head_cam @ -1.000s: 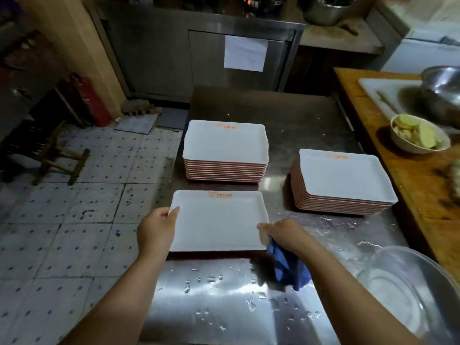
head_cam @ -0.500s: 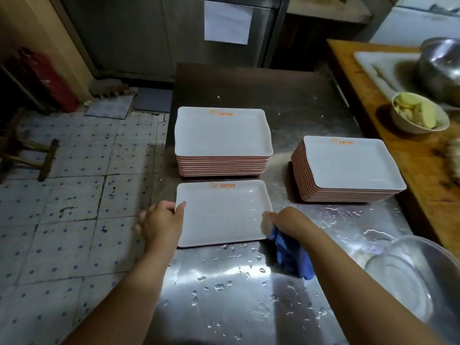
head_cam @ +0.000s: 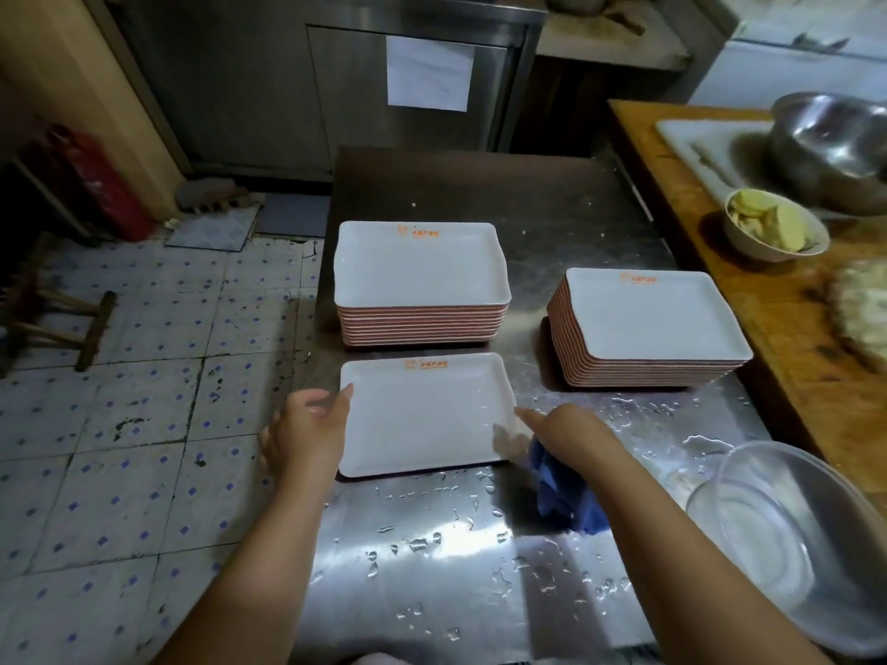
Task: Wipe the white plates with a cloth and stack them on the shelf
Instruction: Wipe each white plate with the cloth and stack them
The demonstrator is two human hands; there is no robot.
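A single white plate [head_cam: 425, 415] lies flat on the wet steel table [head_cam: 552, 208], its orange logo at the 12 o'clock edge, and both hands are on it. The left hand [head_cam: 305, 431] grips the plate's 9 o'clock edge, thumb lying along the rim and the other fingers curled down beside it. At 3 o'clock the right hand [head_cam: 571, 431] touches the plate's rim with an extended fingertip while its remaining fingers bunch a blue cloth [head_cam: 564, 491] that hangs down onto the table at about 5 o'clock from the plate. Just beyond the plate at 12 o'clock stands a stack of plates [head_cam: 422, 290] (white on top, reddish along the edges), and a second stack [head_cam: 648, 324] sits at 2 o'clock, well apart from the first. Water droplets [head_cam: 432, 539] speckle the table toward 6 o'clock. A clear bowl [head_cam: 792, 544] rests at 4 o'clock near the table's corner. On the wooden counter [head_cam: 792, 357] at 2 o'clock are a small white bowl of yellowish pieces [head_cam: 775, 228] and a metal bowl [head_cam: 835, 141].
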